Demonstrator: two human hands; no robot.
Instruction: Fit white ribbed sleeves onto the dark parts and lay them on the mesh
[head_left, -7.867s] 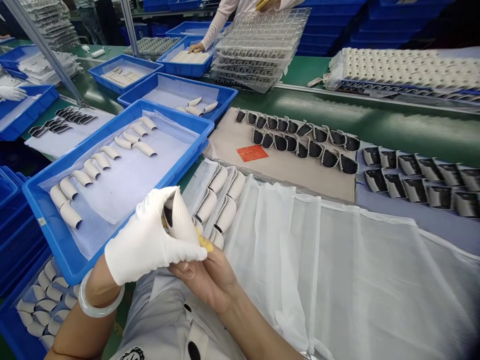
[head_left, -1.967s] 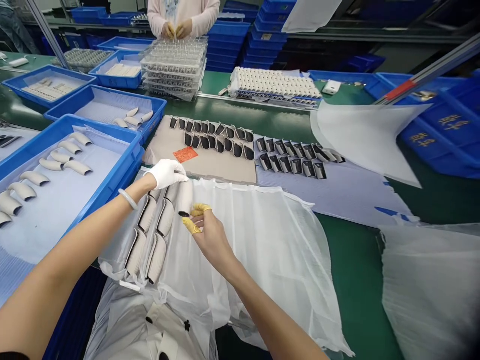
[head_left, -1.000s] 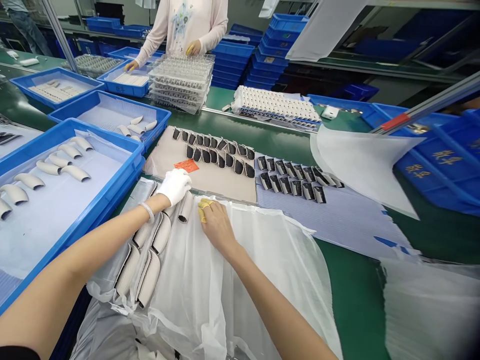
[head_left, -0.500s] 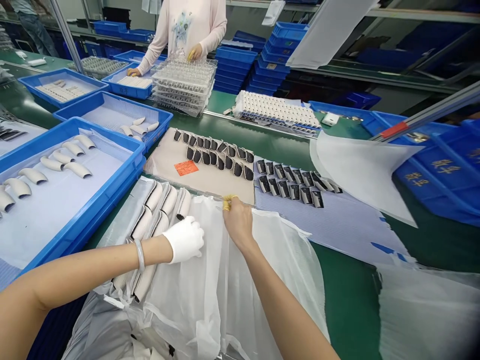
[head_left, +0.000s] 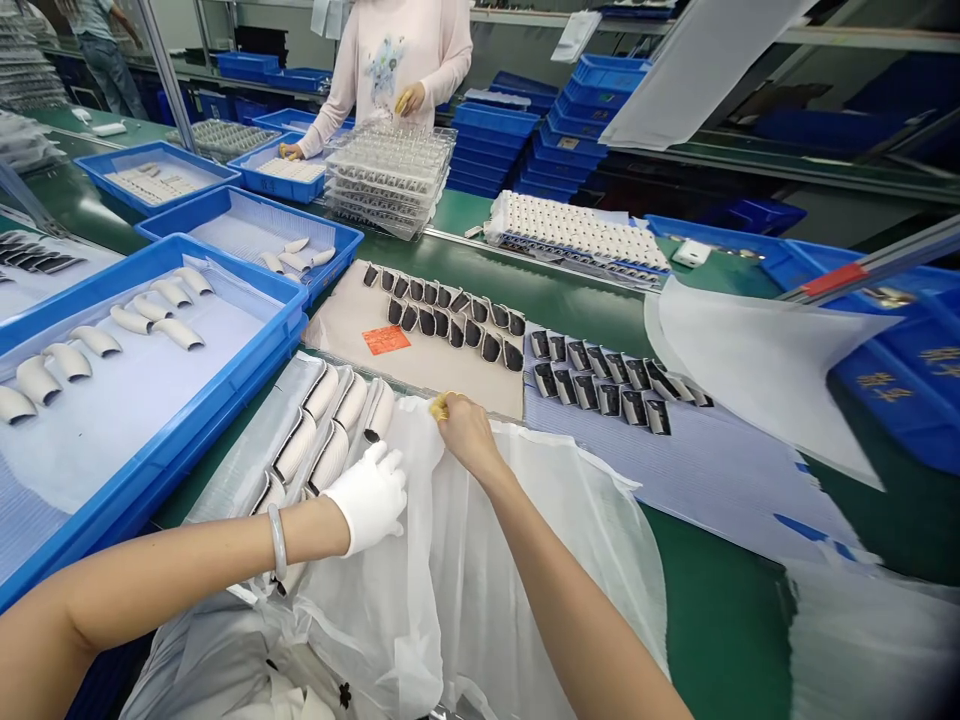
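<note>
My right hand point(head_left: 466, 432), with yellow finger covers, pinches the top edge of a thin, translucent white sheet point(head_left: 540, 540) that hangs toward me in folds. My left hand point(head_left: 371, 497), in a white glove, rests over the sheet's left side with its fingers loosely bent and a little apart. Just beyond it lie curved cream pieces point(head_left: 292, 447) with dark insides, lined up in slanted rows with sheet folds between them. The glove and forearm hide some of the lower pieces.
Blue trays point(head_left: 150, 415) with curved cream pieces stand left. Dark-faced pieces point(head_left: 491, 348) in rows lie on a cream board point(head_left: 337, 325) and a bluish sheet point(head_left: 675, 480). Across the bench a person point(head_left: 397, 60) handles small pieces beside stacked clear trays point(head_left: 386, 180).
My right hand has shifted slightly left with the sheet's edge. The left hand's fingers have loosened and spread a little. The whole view has swung slightly to the left.
</note>
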